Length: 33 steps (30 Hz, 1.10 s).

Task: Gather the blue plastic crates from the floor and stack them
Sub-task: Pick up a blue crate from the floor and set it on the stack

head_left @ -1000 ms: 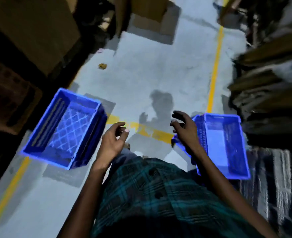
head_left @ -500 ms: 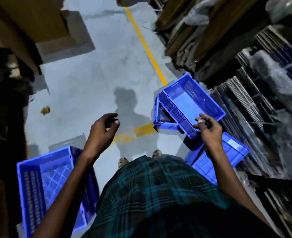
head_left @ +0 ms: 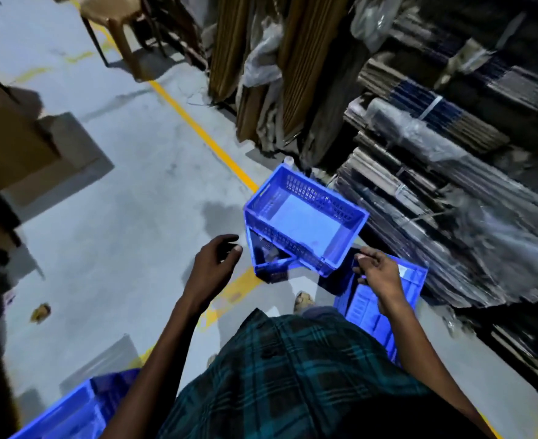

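Note:
A blue plastic crate sits skewed on top of a second blue crate on the floor ahead of me. Another blue crate lies on the floor to its right, partly behind my right arm. One more blue crate shows at the bottom left edge. My left hand hovers just left of the skewed crate, fingers curled apart, holding nothing. My right hand hangs above the right crate near the top crate's corner, fingers loosely bent, touching nothing that I can see.
Bundles of flattened cardboard wrapped in plastic line the right side. A yellow floor line runs diagonally across the grey floor. A brown plastic chair stands at the back and cardboard boxes on the left. My foot is near the crates.
My view has swung right and closer to the skewed crates. Both hands have moved forward toward them; the left crate has slid to the bottom left edge.

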Tool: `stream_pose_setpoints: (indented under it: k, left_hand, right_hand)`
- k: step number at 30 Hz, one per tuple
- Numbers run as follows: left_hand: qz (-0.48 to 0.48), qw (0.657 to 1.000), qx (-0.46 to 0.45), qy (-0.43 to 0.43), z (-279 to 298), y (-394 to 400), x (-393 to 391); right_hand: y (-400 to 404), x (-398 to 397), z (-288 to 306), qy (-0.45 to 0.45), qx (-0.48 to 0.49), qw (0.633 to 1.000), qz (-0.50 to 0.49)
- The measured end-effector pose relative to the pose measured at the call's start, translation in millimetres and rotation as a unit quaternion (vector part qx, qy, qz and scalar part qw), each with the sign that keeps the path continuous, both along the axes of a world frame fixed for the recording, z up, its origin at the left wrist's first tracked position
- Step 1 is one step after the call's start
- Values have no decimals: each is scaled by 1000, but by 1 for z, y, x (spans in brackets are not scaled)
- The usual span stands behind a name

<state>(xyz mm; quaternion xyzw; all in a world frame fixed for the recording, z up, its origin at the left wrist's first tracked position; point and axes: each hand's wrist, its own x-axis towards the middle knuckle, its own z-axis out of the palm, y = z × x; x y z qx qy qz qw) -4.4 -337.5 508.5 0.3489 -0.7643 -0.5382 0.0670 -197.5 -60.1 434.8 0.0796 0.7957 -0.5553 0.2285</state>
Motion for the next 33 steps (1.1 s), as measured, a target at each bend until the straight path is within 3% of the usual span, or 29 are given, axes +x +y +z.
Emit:
stream_pose_setpoints:
  k: [10,19,25,30,33]
  left_hand:
    - [-81,996,-23,-21,-29,30,-176]
    - [-197,971,-8,-135,-91,44,-279]
    - [-183,953,75,-229,-191,35,-312]
    - [-116,941,127,-292,-365,-1,-315]
    - [-81,933,146,-319,-398,-4,-316]
  right_hand:
    - [13,-152,-42,-43,50,997,30]
    - [15,-187,-93,-168,70,983,-26]
    - [11,-176,-175,-240,112,962,-62]
    - [-13,-183,-252,-252,164,950,-88]
    - [-30,-186,-308,-265,158,948,-74]
